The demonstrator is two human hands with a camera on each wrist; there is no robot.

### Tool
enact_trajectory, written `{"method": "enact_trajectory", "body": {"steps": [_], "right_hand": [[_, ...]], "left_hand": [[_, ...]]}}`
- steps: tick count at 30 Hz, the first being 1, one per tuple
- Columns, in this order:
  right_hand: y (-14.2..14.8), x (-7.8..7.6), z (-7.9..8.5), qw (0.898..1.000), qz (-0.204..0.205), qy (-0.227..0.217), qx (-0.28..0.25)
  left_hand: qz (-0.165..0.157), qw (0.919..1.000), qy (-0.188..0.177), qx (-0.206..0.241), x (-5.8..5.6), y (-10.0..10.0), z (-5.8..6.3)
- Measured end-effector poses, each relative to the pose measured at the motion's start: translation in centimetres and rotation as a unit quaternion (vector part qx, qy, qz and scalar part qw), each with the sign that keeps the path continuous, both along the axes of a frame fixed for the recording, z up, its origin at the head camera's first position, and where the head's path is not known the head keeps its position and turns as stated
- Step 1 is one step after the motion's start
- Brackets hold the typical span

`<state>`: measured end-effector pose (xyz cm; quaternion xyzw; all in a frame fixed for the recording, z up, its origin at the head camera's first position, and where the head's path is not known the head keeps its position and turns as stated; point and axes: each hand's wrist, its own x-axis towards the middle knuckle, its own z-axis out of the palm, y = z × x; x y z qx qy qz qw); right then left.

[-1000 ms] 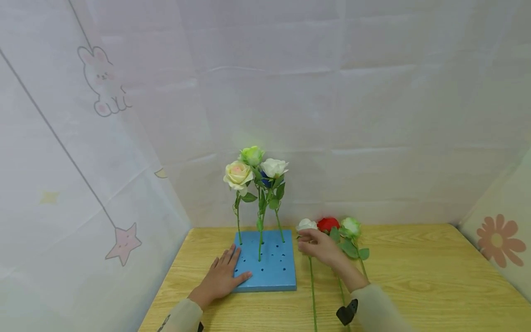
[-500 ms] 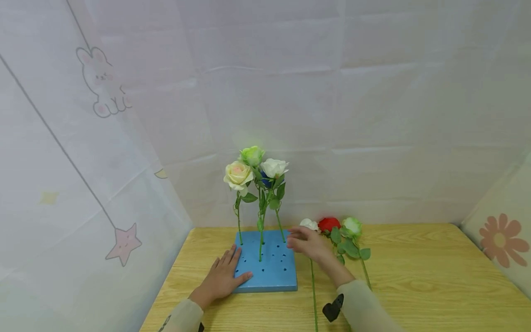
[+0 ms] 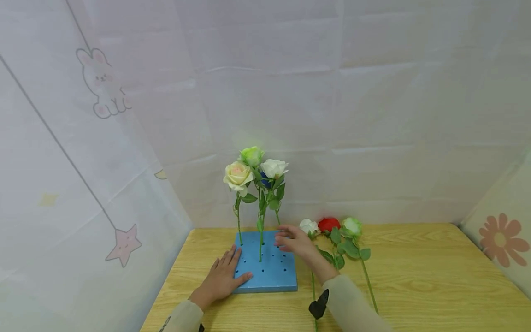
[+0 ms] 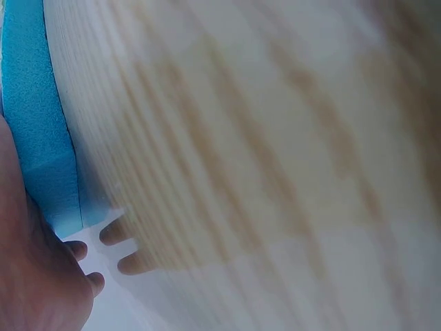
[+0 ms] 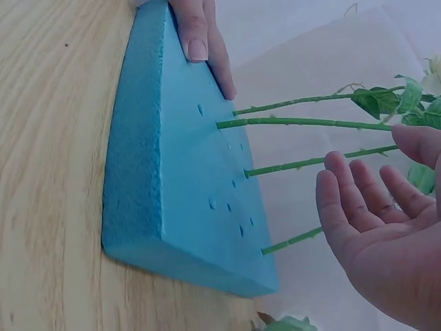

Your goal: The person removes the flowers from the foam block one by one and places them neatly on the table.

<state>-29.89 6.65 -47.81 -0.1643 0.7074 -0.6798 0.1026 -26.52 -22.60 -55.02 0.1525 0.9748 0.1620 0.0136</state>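
Observation:
My left hand rests with spread fingers on the left edge of a blue foam block dotted with holes. Several artificial roses stand upright in it: a cream rose, a yellow-green rose, a white rose and a mostly hidden blue rose. My right hand hovers over the block's back right, holding nothing. In the right wrist view its loosely bent fingers are beside the green stems. The left wrist view catches part of the left hand against the foam.
Right of the block, a white rose, a red rose and a pale green rose lie on the wooden table, stems toward the front. A printed white cloth hangs behind.
My right hand has moved left from above the lying white rose to over the block, beside the standing stems. My left hand and the standing roses have stayed in place.

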Motion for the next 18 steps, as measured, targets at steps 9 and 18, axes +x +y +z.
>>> {"method": "enact_trajectory", "body": {"steps": [9, 18], "right_hand": [[-2.0, -0.5, -0.6, 1.0, 0.005, -0.005, -0.007], [-3.5, -1.1, -1.4, 1.0, -0.003, -0.022, -0.008]], "left_hand": [[0.004, 1.0, -0.007, 0.0, -0.2, -0.2, -0.3], [-0.001, 1.0, -0.005, 0.004, 0.0, -0.1, 0.0]]}}
